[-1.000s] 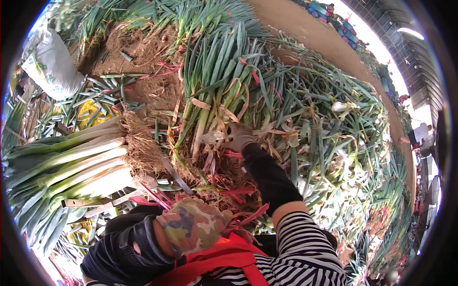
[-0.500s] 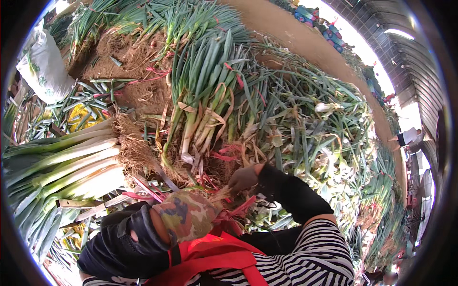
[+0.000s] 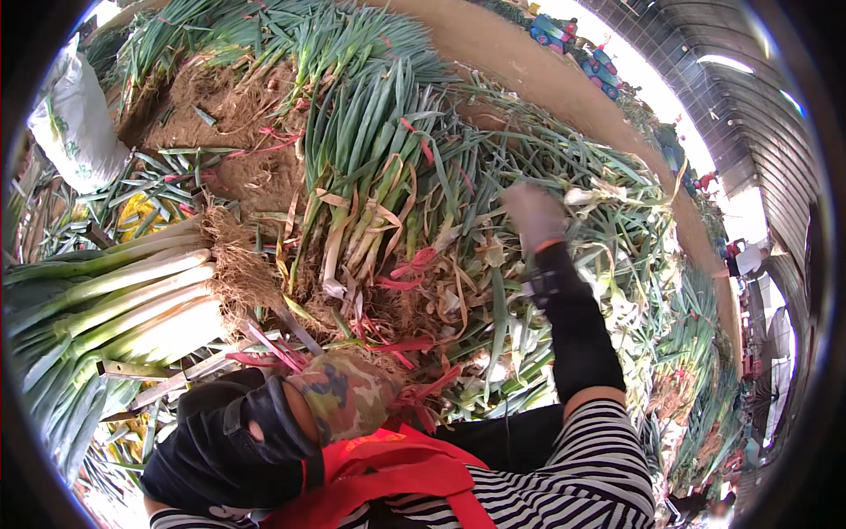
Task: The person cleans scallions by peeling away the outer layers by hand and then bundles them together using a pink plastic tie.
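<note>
My left hand (image 3: 348, 394), in a camouflage glove, is low in front of my red apron (image 3: 388, 480). It looks closed, with its fingertips turned away; brownish roots (image 3: 384, 360) show just beyond it, but what it grips is hidden. My right hand (image 3: 534, 216), in a greyish glove, is stretched out above a heap of loose green and pale leaves (image 3: 529, 331). Motion smears its fingers, so I cannot make out their pose. A bunch of green onions (image 3: 366, 167) with dirty roots lies ahead of my hands, with pink ties (image 3: 410, 269) near its base.
Thick white-stemmed leeks (image 3: 141, 295) lie stacked at the left, roots facing inward, by a metal bar (image 3: 137, 370). A white sack (image 3: 77, 123) stands at the far left. More green onions (image 3: 211, 35) lie at the back, and a brown path (image 3: 520, 70) runs behind the heap.
My right hand has moved from beside my left hand forward and to the right, out over the leaf heap. The left hand has stayed nearly in place.
</note>
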### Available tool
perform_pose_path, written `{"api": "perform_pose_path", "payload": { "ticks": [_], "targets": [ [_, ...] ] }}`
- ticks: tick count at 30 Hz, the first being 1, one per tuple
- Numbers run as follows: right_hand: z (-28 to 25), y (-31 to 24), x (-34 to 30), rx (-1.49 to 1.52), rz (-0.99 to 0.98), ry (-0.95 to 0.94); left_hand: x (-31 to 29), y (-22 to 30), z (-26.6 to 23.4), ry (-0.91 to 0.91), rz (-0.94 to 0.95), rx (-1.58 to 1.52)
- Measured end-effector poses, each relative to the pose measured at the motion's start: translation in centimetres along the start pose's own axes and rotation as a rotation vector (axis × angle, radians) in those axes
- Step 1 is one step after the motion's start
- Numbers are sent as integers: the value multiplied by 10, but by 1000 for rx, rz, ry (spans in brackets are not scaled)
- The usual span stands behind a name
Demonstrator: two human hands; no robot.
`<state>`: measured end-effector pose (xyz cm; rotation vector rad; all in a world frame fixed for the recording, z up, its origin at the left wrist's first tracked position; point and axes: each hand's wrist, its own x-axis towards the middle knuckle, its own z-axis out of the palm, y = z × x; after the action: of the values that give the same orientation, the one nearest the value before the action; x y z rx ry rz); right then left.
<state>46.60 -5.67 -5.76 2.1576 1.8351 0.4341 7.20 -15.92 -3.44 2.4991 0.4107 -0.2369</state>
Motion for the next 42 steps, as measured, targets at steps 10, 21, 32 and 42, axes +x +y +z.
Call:
{"api": "perform_pose_path", "payload": {
  "ticks": [10, 21, 32, 42],
  "targets": [
    [251, -205, 6, 200, -185, -427, -9, -50, 38, 326, 179, -358],
    [274, -217, -42, 362, -216, 50, -11, -18, -26, -195, -89, -147],
    [38, -194, -138, 902, -1048, -203, 14, -48, 9, 299, 39, -635],
    [28, -119, -87, 2036, -188, -609, 5, -35, -39, 624, -386, -400]
  ]
}}
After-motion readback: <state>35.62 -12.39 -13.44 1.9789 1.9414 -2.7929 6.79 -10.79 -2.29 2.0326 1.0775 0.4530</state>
